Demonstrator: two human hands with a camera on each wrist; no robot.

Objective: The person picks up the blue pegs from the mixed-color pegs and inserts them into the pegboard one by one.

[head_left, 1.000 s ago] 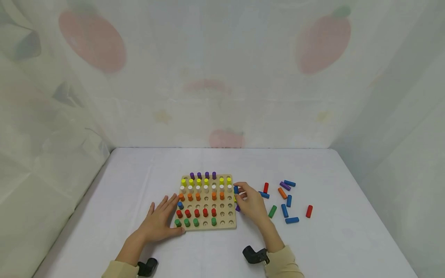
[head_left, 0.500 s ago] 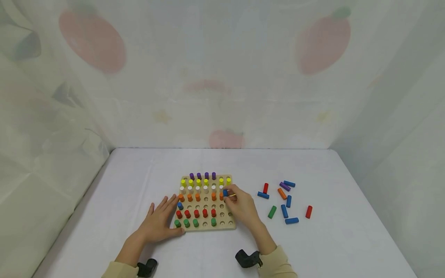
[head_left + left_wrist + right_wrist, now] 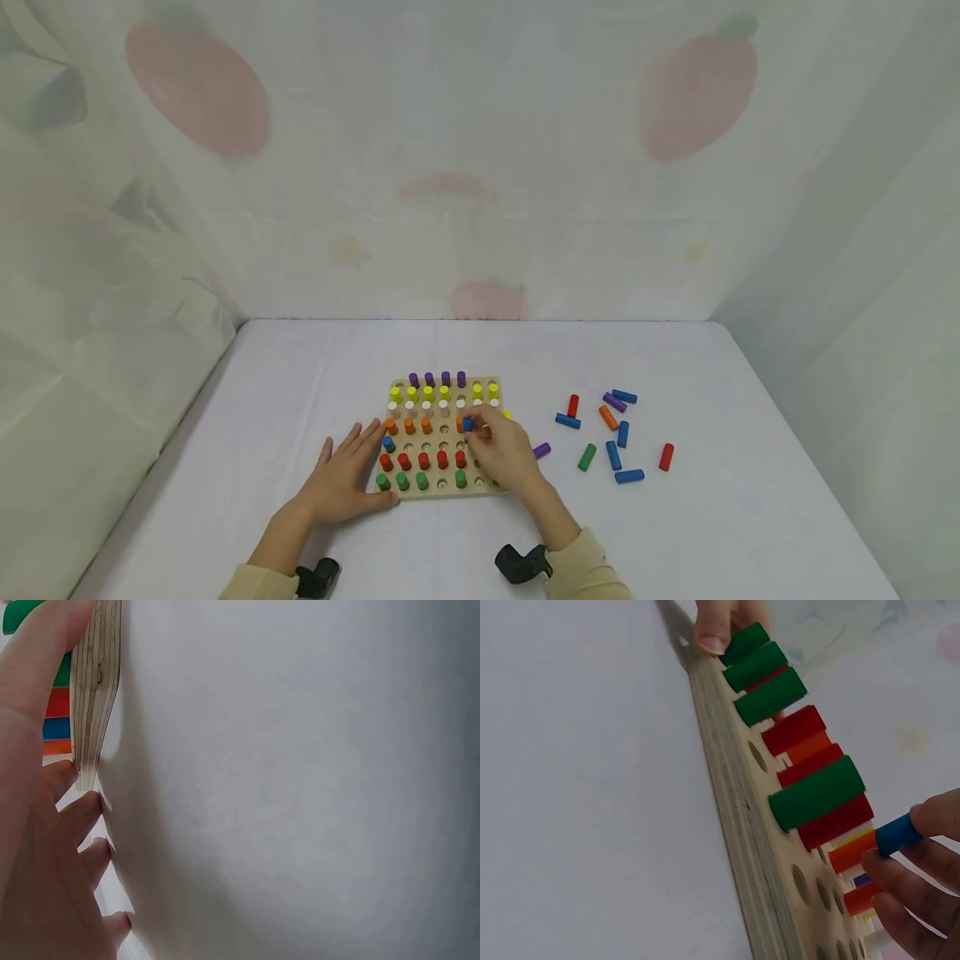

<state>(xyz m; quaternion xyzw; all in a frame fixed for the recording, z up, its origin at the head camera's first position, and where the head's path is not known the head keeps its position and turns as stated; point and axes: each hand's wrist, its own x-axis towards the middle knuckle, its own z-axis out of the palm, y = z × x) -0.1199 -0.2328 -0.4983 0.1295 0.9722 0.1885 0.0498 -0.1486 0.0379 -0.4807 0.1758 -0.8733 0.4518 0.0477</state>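
Observation:
A wooden peg board [image 3: 431, 493] holds rows of purple, yellow, white, orange, red and green pegs, with one blue peg [image 3: 388, 444] at the left of its row. My left hand [image 3: 341, 482] lies along the board's left side, fingers spread, thumb at the near left corner. In the left wrist view the thumb [image 3: 30, 675] overlaps the board's edge. Over the right half of the board, my right hand [image 3: 504, 450] pinches a blue peg [image 3: 898, 834] between thumb and fingers. The peg is above the board, close by the standing orange pegs [image 3: 851, 851]. My right hand hides some holes.
Loose pegs are scattered on the white table [image 3: 712, 533] to the right: several blue ones [image 3: 629, 477], red [image 3: 666, 457], green [image 3: 587, 457], orange [image 3: 608, 417] and purple [image 3: 615, 402]. Another purple peg [image 3: 542, 451] and a yellow peg [image 3: 507, 415] lie nearer the board's right side.
My right hand has carried the blue peg leftward from the board's right edge to above the orange pegs, uncovering a purple peg on the table. The left hand has stayed in place.

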